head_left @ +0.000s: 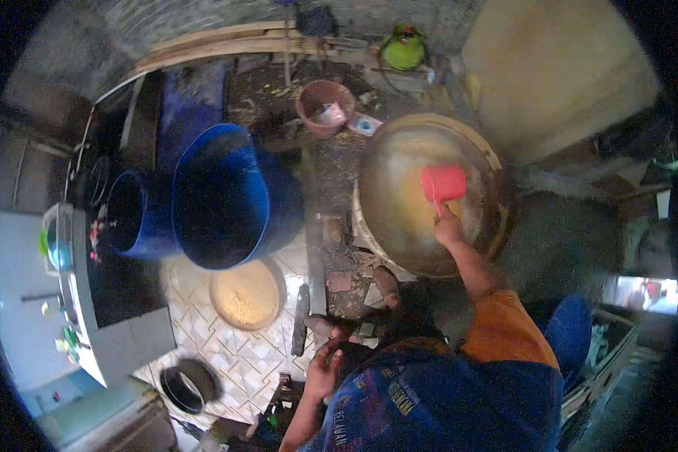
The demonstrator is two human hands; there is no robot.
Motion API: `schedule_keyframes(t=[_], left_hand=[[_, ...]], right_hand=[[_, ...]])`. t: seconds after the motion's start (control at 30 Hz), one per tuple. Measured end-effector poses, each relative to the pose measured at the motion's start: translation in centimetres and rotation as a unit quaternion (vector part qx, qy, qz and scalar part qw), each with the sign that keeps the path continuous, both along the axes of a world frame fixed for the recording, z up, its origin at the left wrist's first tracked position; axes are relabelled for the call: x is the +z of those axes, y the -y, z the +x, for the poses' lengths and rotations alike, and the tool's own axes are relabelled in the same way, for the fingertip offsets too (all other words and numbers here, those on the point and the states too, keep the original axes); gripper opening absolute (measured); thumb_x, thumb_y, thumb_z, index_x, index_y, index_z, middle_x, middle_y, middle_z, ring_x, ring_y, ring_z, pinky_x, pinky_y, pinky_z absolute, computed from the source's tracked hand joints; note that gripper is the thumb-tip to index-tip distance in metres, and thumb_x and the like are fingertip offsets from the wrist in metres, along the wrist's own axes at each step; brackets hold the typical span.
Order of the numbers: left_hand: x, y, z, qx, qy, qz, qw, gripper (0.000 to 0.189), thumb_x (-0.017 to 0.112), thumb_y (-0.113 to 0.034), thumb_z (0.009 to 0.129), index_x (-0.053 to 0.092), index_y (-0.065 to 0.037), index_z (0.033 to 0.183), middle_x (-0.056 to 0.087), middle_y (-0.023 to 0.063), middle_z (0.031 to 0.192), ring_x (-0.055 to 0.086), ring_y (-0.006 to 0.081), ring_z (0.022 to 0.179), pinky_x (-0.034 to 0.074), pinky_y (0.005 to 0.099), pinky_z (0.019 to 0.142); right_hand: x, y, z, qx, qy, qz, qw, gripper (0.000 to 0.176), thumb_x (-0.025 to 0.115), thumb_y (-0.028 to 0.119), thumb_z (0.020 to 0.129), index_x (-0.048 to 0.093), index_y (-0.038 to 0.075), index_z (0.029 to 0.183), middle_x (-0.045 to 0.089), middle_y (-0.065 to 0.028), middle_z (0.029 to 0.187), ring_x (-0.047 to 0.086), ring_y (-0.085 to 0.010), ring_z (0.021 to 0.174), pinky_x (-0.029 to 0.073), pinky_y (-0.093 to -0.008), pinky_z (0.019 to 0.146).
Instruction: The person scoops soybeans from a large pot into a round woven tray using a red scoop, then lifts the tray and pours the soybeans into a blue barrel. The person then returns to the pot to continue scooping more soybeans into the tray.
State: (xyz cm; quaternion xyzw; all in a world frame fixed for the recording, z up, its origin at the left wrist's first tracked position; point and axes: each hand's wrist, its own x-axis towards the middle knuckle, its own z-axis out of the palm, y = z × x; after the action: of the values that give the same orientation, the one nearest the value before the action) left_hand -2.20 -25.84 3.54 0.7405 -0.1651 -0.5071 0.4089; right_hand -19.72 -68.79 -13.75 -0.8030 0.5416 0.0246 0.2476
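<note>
My right hand is closed on the handle of a red dipper. The dipper is over a large round vat of cloudy yellowish liquid; whether it touches the surface is hard to tell. My left hand is near my knee, low in the middle of the view, its fingers partly curled and apart, with nothing seen in it.
Left of the vat stand a large blue barrel and a smaller blue barrel. A round basket of yellow grains rests on the tiles. Beyond are a pink basket and a green gas cylinder.
</note>
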Motion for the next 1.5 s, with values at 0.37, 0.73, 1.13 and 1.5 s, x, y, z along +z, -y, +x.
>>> schedule_keyframes(t=[0.37,0.73,1.13,1.5], left_hand=[[-2.9,6.6,-4.5,-0.09,0.004,0.047,0.995,0.037,0.054,-0.021,0.086,0.049,0.0,0.116,0.054,0.0144,0.113,0.05,0.0219,0.107,0.036,0.0306,0.092],[-2.7,8.7,-5.7,-0.07,-0.016,0.129,0.989,0.035,0.055,-0.022,0.086,0.049,-0.007,0.117,0.056,0.0138,0.11,0.053,0.0224,0.102,0.041,0.0326,0.087],[-2.1,8.4,-5.4,-0.115,0.061,0.11,0.985,0.037,0.053,-0.024,0.086,0.048,-0.005,0.117,0.055,0.0153,0.111,0.053,0.0256,0.105,0.04,0.0335,0.088],[-1.8,7.5,-4.8,-0.097,0.046,0.027,0.994,0.038,0.052,-0.025,0.087,0.049,-0.001,0.116,0.052,0.017,0.115,0.05,0.025,0.108,0.037,0.0322,0.092]], right_hand=[[-19.0,-1.3,-11.5,-0.037,-0.284,-0.02,0.958,0.01,0.051,0.021,0.078,0.051,0.011,0.08,0.051,-0.0056,0.067,0.05,-0.0229,0.06,0.041,-0.0392,0.056],[-32.8,-10.3,-1.3,0.359,-0.116,0.168,0.911,0.024,0.044,0.02,0.081,0.05,0.006,0.099,0.054,-0.0084,0.089,0.051,-0.028,0.079,0.04,-0.0363,0.072],[-11.0,-3.5,4.6,-0.269,0.338,0.667,0.607,0.009,0.054,0.022,0.083,0.053,0.014,0.087,0.048,0.0058,0.067,0.041,-0.0046,0.052,0.03,-0.0193,0.043],[3.7,-3.7,-0.7,-0.263,0.448,0.651,0.554,0.012,0.05,0.013,0.084,0.044,0.017,0.093,0.042,0.0062,0.066,0.031,-0.001,0.043,0.023,-0.0151,0.035]])
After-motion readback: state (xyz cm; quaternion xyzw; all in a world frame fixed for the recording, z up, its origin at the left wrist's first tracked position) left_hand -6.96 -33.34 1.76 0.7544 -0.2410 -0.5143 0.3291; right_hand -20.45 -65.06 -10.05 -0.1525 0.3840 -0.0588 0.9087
